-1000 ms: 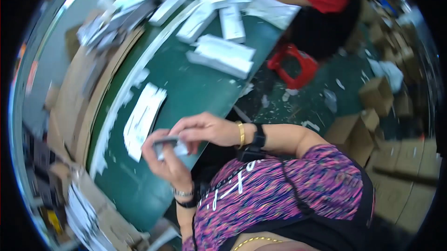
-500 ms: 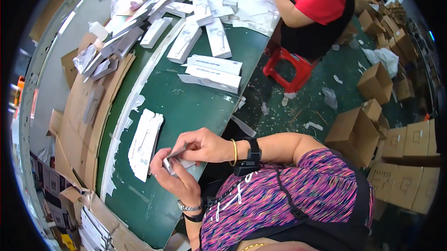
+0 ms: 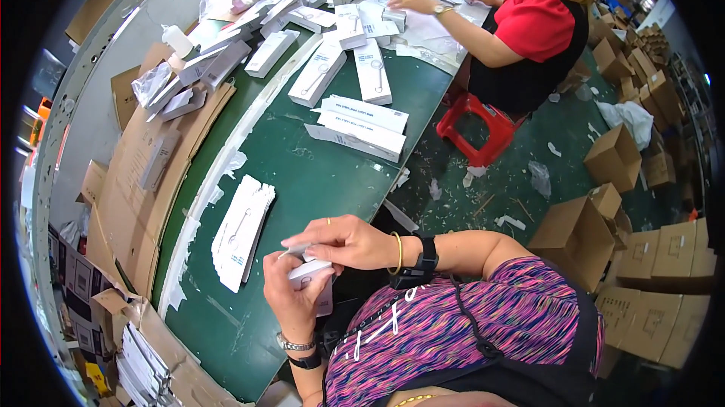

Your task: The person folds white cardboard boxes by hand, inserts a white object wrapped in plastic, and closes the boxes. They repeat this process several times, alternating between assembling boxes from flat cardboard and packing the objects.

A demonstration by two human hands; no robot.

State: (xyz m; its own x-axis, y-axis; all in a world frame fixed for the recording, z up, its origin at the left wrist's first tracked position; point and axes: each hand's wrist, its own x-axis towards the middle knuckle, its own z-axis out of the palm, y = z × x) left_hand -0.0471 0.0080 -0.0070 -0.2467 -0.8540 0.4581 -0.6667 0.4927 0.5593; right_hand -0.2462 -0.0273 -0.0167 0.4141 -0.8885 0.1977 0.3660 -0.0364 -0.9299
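Note:
Near the table's front edge, both my hands are on a narrow white carton (image 3: 308,274), one end of which points up. My left hand (image 3: 291,303) wraps round its body, thumb along the near side. With bent fingers, my right hand (image 3: 353,242) grips a flap at the carton's upper end; part of the box is hidden behind the hands. Just left of them lies a fanned stack of flattened white cartons (image 3: 243,232) on the green table (image 3: 317,180).
Farther up the table are several formed white boxes (image 3: 317,71) and open-flapped cartons (image 3: 359,126). A brown cardboard sheet (image 3: 128,211) runs along the left side. Beyond the table, a co-worker in red sleeves (image 3: 532,26) sits on a red stool (image 3: 483,135). Brown boxes (image 3: 574,245) stand on the right.
The carton's end has come into clearer view, and my right hand has shifted slightly right. The view has moved a little. The co-worker's arms have spread apart.

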